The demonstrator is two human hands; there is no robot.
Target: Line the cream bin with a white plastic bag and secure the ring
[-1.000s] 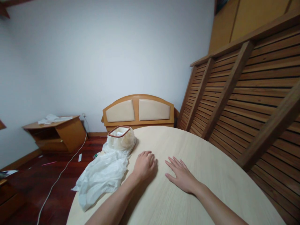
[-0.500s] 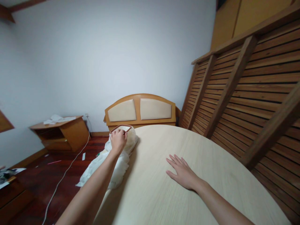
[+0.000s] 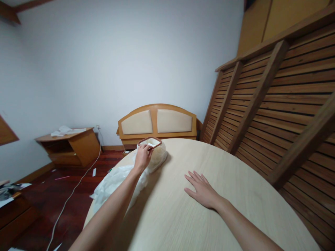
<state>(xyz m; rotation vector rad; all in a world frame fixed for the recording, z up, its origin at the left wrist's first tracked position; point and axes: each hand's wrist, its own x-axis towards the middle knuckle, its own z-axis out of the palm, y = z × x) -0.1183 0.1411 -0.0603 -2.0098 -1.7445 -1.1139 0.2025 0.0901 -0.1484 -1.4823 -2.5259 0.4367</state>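
My left hand is closed on the near rim of a small bin with a brown rectangular rim. Something white shows inside the bin's mouth. A thin white plastic bag trails from the bin toward me, partly hidden by my left forearm. Both rest on the left side of a round, pale wood table. Flat on the tabletop, fingers spread, lies my right hand, holding nothing.
A wooden headboard stands beyond the table against the wall. Slatted wooden panels lean at the right. At left are a low desk, a white cable across the dark red floor and scattered scraps.
My left hand has moved the bin rightward from the table's left edge, the plastic bag dragging along with it. The right hand stays in place on the tabletop.
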